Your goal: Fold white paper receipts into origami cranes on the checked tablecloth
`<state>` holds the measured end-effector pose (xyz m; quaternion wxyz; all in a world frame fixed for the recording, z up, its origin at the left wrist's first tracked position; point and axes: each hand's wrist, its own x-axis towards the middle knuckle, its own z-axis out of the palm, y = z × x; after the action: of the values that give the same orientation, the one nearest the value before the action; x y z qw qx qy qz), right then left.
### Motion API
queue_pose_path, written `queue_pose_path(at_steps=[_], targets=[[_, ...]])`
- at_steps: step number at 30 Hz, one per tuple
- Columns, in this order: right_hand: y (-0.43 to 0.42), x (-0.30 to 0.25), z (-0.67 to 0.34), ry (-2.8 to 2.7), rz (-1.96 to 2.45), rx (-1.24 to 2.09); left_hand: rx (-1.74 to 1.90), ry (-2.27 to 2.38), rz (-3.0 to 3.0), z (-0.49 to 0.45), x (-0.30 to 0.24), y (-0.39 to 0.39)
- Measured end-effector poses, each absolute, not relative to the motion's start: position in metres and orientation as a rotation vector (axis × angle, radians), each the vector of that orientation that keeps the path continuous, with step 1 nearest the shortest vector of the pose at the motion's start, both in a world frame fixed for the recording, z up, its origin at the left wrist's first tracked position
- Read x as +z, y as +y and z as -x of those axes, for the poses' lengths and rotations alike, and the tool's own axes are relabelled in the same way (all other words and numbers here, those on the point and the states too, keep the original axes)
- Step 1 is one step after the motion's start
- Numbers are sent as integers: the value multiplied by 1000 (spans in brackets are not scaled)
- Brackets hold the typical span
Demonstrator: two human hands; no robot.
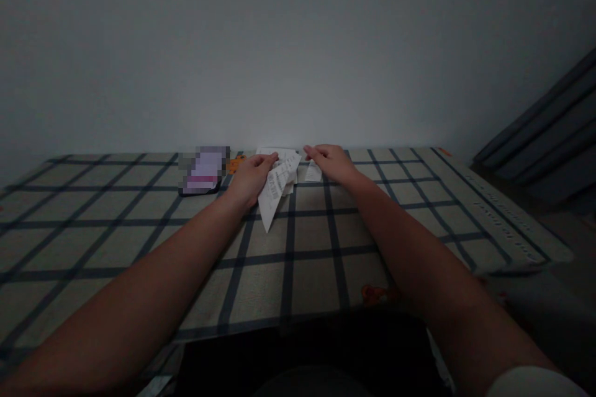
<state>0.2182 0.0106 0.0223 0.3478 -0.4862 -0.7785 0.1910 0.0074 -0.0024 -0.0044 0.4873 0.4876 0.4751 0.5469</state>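
Both my arms reach far across a checked tablecloth point(139, 223) toward the wall. My left hand point(251, 177) is closed on a white printed receipt point(274, 195), whose lower corner points down toward me. My right hand point(331, 163) rests palm down on a smaller paper slip point(313, 172), fingers stretched toward the left and pressing it to the cloth. More white paper point(284, 155) lies under and between the two hands, near the table's far edge.
A phone with a lit, blurred screen point(203, 170) lies left of my left hand. Something small and orange point(236, 163) sits between phone and papers. A dark panel point(549, 130) leans at the right. The wall stands just behind the table.
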Motion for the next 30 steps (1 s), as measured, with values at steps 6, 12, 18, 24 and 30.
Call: queue_pose_path(at_steps=[6,12,18,24,30], targets=[[-8,22,-193,-2223,852,956,1490,1237,-1241,-7,-3,-2],[4,17,-195,-1832,975,1062,1352,1083,-1149,-8,5,-6],[16,14,-202,-1643,1089,948,1258,1019,-1273,-8,7,-13],[17,7,-201,-1653,1021,720,1356,1140,-1396,-5,1,-9],[6,5,-194,-1861,858,906,1335,1222,-1505,-7,2,-11]])
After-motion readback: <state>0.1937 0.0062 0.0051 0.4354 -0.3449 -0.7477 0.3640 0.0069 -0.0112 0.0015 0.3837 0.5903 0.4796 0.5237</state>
